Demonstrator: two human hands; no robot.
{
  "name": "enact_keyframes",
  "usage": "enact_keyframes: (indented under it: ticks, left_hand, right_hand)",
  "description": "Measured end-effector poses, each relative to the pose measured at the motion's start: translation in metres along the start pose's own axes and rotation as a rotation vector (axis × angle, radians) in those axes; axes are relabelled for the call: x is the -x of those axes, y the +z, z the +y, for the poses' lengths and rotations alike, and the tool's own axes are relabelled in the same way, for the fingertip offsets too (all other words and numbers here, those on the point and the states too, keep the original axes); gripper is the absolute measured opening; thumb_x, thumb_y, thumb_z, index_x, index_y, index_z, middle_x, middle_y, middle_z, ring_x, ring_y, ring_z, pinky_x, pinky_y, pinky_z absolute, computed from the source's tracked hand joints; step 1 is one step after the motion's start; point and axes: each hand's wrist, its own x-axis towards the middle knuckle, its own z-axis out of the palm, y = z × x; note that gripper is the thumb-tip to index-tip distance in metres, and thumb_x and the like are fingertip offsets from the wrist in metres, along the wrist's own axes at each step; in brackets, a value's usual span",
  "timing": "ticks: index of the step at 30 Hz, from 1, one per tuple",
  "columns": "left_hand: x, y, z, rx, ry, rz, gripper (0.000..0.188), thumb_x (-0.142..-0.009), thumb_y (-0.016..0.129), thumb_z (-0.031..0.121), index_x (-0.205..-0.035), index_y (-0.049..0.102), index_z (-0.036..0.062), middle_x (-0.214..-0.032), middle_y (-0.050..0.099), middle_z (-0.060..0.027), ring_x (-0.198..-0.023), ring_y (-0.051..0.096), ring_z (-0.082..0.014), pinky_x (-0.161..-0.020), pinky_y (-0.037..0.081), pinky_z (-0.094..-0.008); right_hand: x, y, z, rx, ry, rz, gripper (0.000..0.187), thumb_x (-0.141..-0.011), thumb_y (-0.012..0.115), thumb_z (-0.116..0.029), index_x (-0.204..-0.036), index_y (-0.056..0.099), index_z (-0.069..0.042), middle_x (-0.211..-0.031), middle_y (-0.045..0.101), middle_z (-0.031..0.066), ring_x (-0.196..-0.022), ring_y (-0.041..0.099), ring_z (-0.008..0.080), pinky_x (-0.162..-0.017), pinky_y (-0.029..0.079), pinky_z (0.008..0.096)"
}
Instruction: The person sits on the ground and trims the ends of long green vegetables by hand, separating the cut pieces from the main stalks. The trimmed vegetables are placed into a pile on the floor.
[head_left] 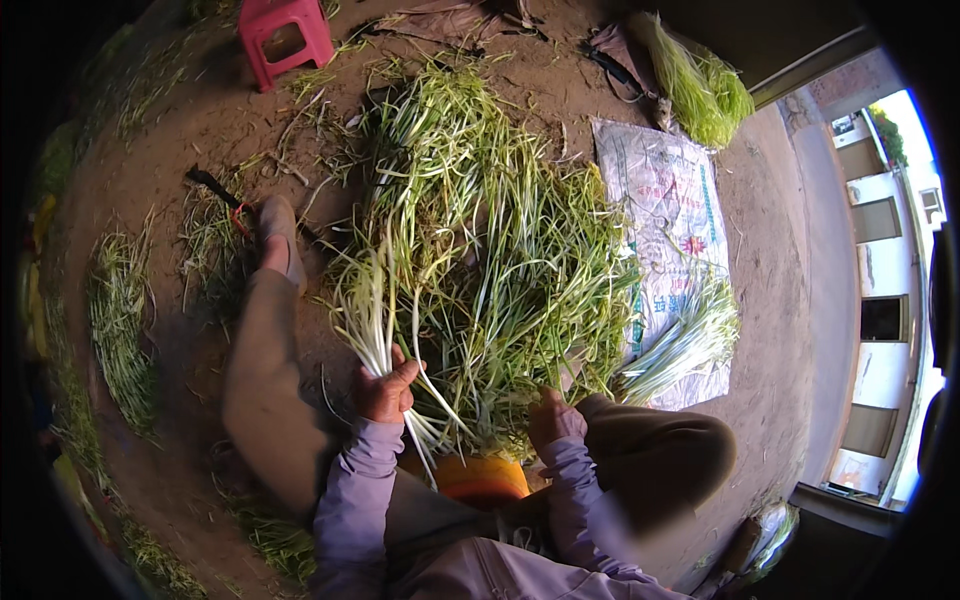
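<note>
My left hand (385, 390) is closed round a bunch of chives (374, 318), long thin stalks with white stems and green leaves. The pale stem ends poke out below the fist, and the leaves fan out upward. In front of me spreads a large loose heap of chives (490, 230), tangled green with some yellowed leaves. At the heap's near right edge is my right hand (556, 420), its fingers curled; what lies in them, if anything, is hidden. Right of it, a sorted pile of white-stemmed chives (685, 335) lies on a printed white woven sack (660, 180).
An orange container or seat (485, 480) is between my legs. A pink plastic stool (285, 42) stands at the far left. More green bundles (120, 330) lie on the dirt floor to the left, and another bundle (695, 85) lies at the far right beside a wall.
</note>
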Motion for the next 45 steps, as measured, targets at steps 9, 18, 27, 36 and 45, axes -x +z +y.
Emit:
enact_keyframes:
  ticks: [9,18,27,36,45]
  left_hand:
    - [0.005,0.008,-0.019,-0.229,0.06,-0.127,0.024,-0.069,0.063,-0.002,-0.089,0.055,0.0085,-0.069,0.051,0.0056,-0.045,0.04,-0.0031,-0.035,0.03,-0.0188]
    - [0.001,0.002,-0.027,-0.212,0.065,-0.234,0.021,-0.067,0.063,-0.003,-0.085,0.056,0.0044,-0.069,0.051,0.0037,-0.06,0.047,-0.0063,-0.053,0.039,-0.0211]
    - [0.003,0.006,-0.021,-0.177,-0.008,-0.32,0.017,-0.069,0.061,-0.002,-0.085,0.056,0.003,-0.063,0.055,-0.0003,-0.041,0.042,-0.0043,-0.035,0.031,-0.0184]
    - [0.001,0.008,-0.011,-0.156,-0.084,-0.317,0.02,-0.075,0.059,0.004,-0.094,0.053,0.0033,-0.072,0.06,-0.0056,-0.042,0.044,-0.0044,-0.033,0.027,-0.0174]
    - [-0.004,0.008,-0.022,-0.236,0.09,-0.298,0.031,-0.076,0.061,0.014,-0.103,0.052,0.0021,-0.074,0.059,-0.0036,-0.05,0.048,-0.0057,-0.039,0.036,-0.0176]
  right_hand:
    - [-0.063,-0.032,-0.09,-0.768,-0.27,-0.42,0.037,-0.084,0.052,-0.031,-0.111,0.05,-0.006,-0.066,0.06,0.0095,-0.049,0.055,0.0156,-0.045,0.044,0.0286]
    - [-0.095,-0.015,-0.083,-0.81,-0.318,-0.438,0.018,-0.082,0.055,-0.017,-0.091,0.059,-0.001,-0.074,0.064,0.0084,-0.062,0.061,0.0161,-0.057,0.049,0.0276]
    - [-0.144,0.011,0.001,-1.375,0.357,0.134,0.024,-0.081,0.058,-0.022,-0.093,0.057,-0.001,-0.072,0.062,0.0085,-0.05,0.054,0.0127,-0.038,0.039,0.0231]
    - [-0.077,0.026,-0.034,-1.129,0.132,-0.589,0.029,-0.081,0.058,-0.019,-0.105,0.057,-0.002,-0.084,0.064,0.0101,-0.059,0.056,0.013,-0.049,0.044,0.0255]
    - [-0.029,0.031,-0.078,-1.461,0.118,-1.044,0.026,-0.088,0.046,-0.03,-0.088,0.058,-0.007,-0.064,0.055,0.0007,-0.04,0.036,0.0056,-0.038,0.027,0.0196]
